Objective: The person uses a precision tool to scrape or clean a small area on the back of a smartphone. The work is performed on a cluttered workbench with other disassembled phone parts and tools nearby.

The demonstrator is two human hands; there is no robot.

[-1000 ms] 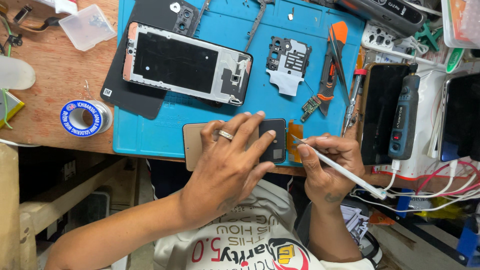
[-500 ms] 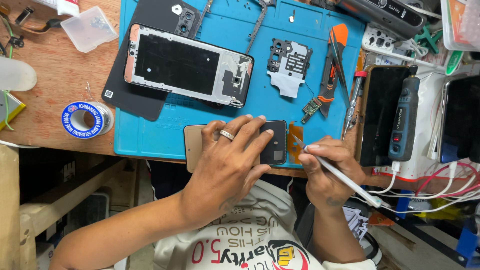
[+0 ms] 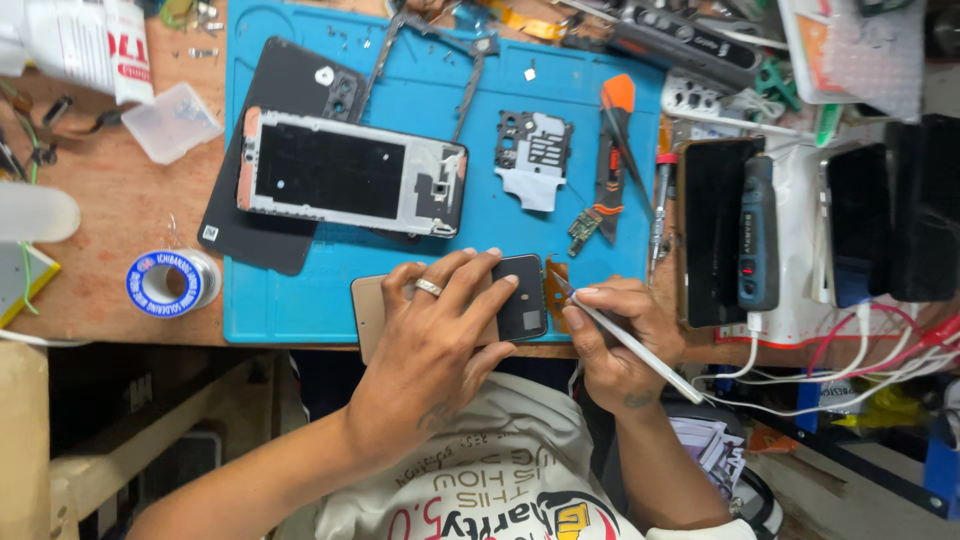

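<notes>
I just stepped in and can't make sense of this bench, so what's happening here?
A person is working on a flat gold-and-black phone part at the near edge of a blue work mat. The left hand lies flat on it, pinning it down. The right hand grips a slim white pointed tool like a pen, with its tip at the part's right end, by an orange flex strip. Farther back on the mat lies an opened phone frame with its black back cover beneath.
</notes>
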